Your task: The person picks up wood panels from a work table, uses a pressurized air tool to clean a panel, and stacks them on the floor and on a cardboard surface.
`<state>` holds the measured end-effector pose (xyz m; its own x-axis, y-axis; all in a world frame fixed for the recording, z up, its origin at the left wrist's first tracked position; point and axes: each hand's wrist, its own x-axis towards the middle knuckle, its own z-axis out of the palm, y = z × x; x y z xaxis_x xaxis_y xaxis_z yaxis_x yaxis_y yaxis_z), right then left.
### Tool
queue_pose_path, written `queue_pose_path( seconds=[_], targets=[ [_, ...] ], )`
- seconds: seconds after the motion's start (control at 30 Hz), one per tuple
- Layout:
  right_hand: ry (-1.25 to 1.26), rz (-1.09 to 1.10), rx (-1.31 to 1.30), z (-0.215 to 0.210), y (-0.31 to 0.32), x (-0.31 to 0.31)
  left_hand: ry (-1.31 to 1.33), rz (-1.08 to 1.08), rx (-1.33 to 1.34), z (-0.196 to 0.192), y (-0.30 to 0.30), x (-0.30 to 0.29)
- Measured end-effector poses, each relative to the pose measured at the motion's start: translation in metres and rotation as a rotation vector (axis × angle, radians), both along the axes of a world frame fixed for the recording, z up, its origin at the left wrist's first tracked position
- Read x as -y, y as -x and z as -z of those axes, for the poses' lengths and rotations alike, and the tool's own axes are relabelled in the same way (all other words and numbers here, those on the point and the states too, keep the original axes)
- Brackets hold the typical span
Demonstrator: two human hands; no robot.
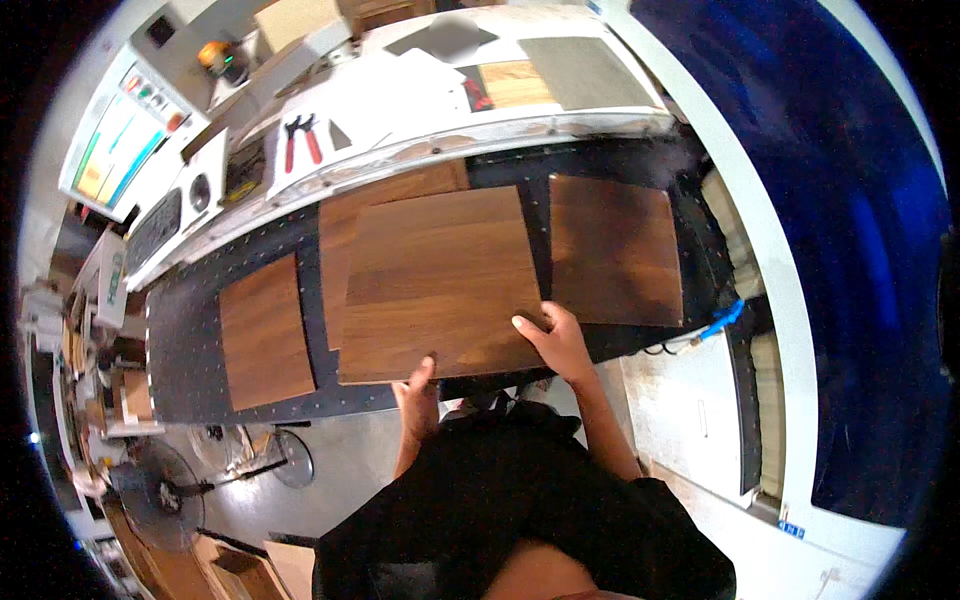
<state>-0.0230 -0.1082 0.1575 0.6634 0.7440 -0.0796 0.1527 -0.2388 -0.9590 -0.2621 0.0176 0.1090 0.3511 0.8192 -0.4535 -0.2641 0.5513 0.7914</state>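
Note:
A dark brown wood-grain panel (435, 275) is held in front of me above the black table. My left hand (418, 395) grips its near edge, thumb on top and fingers hidden beneath. At its near right corner my right hand (557, 340) is closed on it, the thumb lying over the top face. Behind and partly under this panel lies another brown panel (335, 235). A smaller brown panel (266, 335) rests on the table to the left, and one more brown panel (615, 250) lies to the right.
The black table (185, 350) has a dotted surface. Along its far side runs a white ledge with red-handled pliers (302, 140), a keyboard (155, 228) and a mouse (200, 192). A monitor (120, 145) stands far left, a fan (160, 490) lower left. A blue-and-white machine (790, 200) borders the right.

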Motion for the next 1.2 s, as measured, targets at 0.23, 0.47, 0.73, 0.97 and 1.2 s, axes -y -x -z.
queue_pose_path(
  seconds=[0.23, 0.47, 0.73, 0.97, 1.2],
  targets=[
    [-0.046, -0.471, -0.477, -0.018, 0.038, -0.031, -0.230, -0.413, 0.148, -0.030, 0.101, -0.087],
    [0.109, -0.416, -0.530, 0.048, 0.053, 0.002, -0.177, -0.449, 0.180, -0.008, 0.242, -0.167],
    [0.187, -0.262, -0.502, 0.053, 0.047, -0.001, -0.206, -0.577, -0.378, -0.007, 0.315, -0.224],
    [0.164, 0.057, -0.499, 0.070, 0.038, 0.020, -0.390, -0.219, -1.362, 0.012, 0.307, -0.208],
    [0.136, 0.096, -0.540, 0.070, 0.040, 0.021, -0.795, 0.026, -0.936, 0.031, 0.166, -0.235]
  ],
)
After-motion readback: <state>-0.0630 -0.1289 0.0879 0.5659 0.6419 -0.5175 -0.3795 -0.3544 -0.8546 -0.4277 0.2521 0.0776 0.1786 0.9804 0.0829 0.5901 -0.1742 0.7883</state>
